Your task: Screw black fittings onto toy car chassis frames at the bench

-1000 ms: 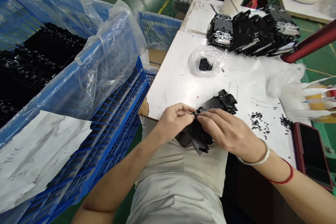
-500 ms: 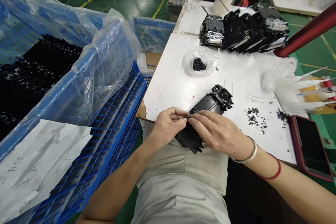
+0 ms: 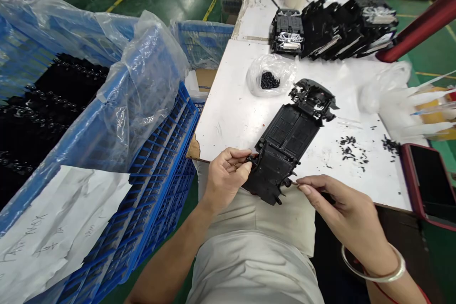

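A black plastic toy car chassis (image 3: 285, 133) lies slanting over the table's front edge, its near end above my lap. My left hand (image 3: 228, 173) is closed, thumb and fingers pinching the chassis at its left edge near a small black part. My right hand (image 3: 338, 209) is closed in a pinch on a thin rod (image 3: 294, 183), which meets the chassis at its lower right edge. Whether the rod runs on inside the chassis is hidden.
On the white table (image 3: 221, 114) are a plastic bag of small black parts (image 3: 270, 80), loose black bits (image 3: 351, 149), a phone (image 3: 432, 180) and stacked chassis (image 3: 331, 28). A lined blue crate (image 3: 153, 137) stands left. A red post (image 3: 416, 31) rises at right.
My right hand has moved from the chassis's left side to its lower right edge, pinching a thin rod there. The chassis shows more fully; my left hand stays at its left edge.
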{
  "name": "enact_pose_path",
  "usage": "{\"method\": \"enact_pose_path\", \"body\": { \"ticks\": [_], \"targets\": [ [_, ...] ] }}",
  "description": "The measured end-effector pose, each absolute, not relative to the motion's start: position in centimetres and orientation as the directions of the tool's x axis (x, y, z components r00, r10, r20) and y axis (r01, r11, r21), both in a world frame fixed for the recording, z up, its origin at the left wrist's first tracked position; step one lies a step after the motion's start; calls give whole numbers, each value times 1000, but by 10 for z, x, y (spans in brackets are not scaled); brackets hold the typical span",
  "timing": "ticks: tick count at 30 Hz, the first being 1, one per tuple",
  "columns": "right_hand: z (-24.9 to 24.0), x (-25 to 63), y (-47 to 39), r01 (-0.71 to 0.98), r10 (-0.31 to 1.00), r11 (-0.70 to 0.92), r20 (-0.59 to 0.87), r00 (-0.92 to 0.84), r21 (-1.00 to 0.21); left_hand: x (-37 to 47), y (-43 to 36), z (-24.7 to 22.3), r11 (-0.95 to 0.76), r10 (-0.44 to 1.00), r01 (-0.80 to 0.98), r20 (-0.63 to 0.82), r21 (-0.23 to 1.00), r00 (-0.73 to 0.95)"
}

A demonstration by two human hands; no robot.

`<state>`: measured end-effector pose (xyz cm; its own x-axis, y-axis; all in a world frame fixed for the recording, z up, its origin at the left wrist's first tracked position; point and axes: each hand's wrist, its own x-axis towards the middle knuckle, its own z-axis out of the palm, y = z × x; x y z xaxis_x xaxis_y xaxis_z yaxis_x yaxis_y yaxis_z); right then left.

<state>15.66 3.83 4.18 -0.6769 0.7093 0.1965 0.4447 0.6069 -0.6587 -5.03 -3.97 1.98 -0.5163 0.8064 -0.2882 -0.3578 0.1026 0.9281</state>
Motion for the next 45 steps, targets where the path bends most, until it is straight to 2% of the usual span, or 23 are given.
{"method": "enact_pose_path", "body": {
  "ticks": [4, 8, 16, 23, 28, 32, 36, 38, 41, 45],
  "targets": [
    [20, 166, 20, 397, 750, 373, 21, -661, -839, -43, -45, 16, 80, 821, -322, -245, 943, -515],
    [6, 161, 0, 284, 780, 213, -12, -626, -935, -39, -51, 12, 48, 839, -310, -207, 949, -503],
    [3, 148, -18, 170, 865, 50, -43, -501, -984, -36, -60, 6, -9, 839, -402, -212, 915, -501],
    [23, 128, -7, 143, 797, -75, -146, -586, -987, -46, -73, 8, -39, 810, -399, -204, 916, -549],
    [26, 107, 9, 90, 685, -218, -219, -695, -972, -63, -94, 12, -47, 832, -208, -77, 977, -550],
    [23, 90, 18, 130, 608, -255, -263, -749, -958, -78, -110, 15, 139, 829, 43, -92, 989, -552],
    [20, 75, 24, 159, 565, -257, -282, -775, -953, -94, -113, 15, 262, 815, 387, 12, 884, -579],
    [19, 68, 28, 164, 555, -279, -298, -777, -946, -103, -111, 14, 284, 825, 503, 60, 816, -563],
    [16, 59, 34, 181, 532, -290, -315, -786, -940, -118, -105, 12, 297, 852, 586, 68, 754, -519],
    [16, 52, 47, 261, 463, -215, -333, -821, -941, -142, -91, 2, 250, 889, 638, 89, 728, -450]
  ]
}}
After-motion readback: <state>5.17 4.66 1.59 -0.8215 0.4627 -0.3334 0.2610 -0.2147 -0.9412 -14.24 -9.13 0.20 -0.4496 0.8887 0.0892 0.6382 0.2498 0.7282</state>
